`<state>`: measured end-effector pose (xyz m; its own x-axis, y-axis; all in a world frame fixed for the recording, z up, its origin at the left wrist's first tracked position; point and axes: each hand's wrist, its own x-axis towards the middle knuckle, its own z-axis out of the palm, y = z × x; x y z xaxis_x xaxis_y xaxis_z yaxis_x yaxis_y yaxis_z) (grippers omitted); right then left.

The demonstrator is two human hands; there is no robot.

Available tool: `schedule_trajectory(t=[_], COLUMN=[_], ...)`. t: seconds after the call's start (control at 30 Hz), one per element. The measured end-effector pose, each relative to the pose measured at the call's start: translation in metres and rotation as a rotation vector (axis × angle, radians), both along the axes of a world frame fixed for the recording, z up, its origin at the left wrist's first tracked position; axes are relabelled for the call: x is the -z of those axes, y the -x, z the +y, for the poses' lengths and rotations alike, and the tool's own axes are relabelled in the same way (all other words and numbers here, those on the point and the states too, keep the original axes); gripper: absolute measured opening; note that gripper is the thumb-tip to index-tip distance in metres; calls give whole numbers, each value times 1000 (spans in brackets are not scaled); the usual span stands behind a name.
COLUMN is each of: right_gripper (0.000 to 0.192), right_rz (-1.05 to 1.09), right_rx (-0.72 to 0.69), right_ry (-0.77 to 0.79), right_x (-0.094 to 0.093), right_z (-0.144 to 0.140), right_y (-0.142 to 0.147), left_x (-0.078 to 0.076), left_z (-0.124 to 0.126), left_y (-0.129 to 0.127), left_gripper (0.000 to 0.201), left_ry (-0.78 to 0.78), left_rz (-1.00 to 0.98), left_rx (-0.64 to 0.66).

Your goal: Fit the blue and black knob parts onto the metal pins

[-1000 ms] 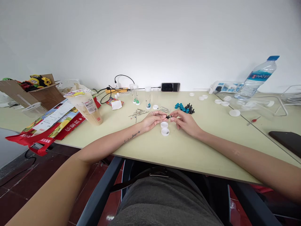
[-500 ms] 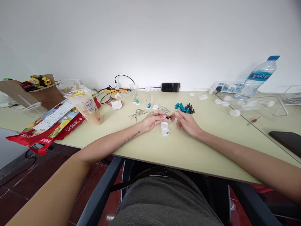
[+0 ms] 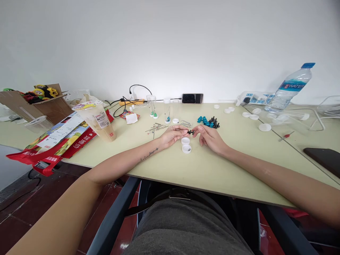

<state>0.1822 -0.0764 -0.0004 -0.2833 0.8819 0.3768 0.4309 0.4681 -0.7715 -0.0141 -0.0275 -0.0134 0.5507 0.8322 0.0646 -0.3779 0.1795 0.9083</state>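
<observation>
Over the table, my left hand (image 3: 172, 136) is closed, its thumb and fingertips pinching a small black piece (image 3: 190, 132) shaped like a bolt or peg. A thin metal rod (image 3: 179, 129) appears to lie along the same fingers. From the other side, my right hand (image 3: 211, 139) reaches the piece's right end with thumb and index finger bent together; its other fingers curl below. Just under the hands are two white caps (image 3: 186, 149), the nearer one with tiny metal bits in it. Behind my right hand lies a pile of blue and black small pieces (image 3: 208, 122).
Thin metal rods (image 3: 156, 127) lie left of the hands. Clear tubes (image 3: 152, 106) and a propped phone (image 3: 192, 98) stand at the back. A drink cup (image 3: 102, 124) is on the left; a water bottle (image 3: 290, 86) and white caps (image 3: 265, 127) are on the right.
Almost nothing differs. Both hands keep their place at the black piece, with only a slight shift of the fingers at its right end.
</observation>
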Motion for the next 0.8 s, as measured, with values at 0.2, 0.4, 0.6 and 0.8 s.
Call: schedule_trajectory(t=[0.2, 0.4, 0.6, 0.8], right_gripper=[54, 50, 49, 48], right_rz=[1, 17, 2, 7], right_rx=[0, -5, -12, -4], right_ry=[14, 6, 10, -5], right_x=[2, 1, 0, -1], right_z=[2, 1, 0, -1], right_y=[0, 0, 1, 2], left_x=[-1, 1, 1, 1], left_z=[-1, 0, 1, 1], left_y=[0, 0, 1, 0], left_gripper=[14, 14, 15, 15], left_ry=[-5, -4, -11, -6], left_rz=[8, 6, 6, 6], left_rx=[4, 4, 9, 5])
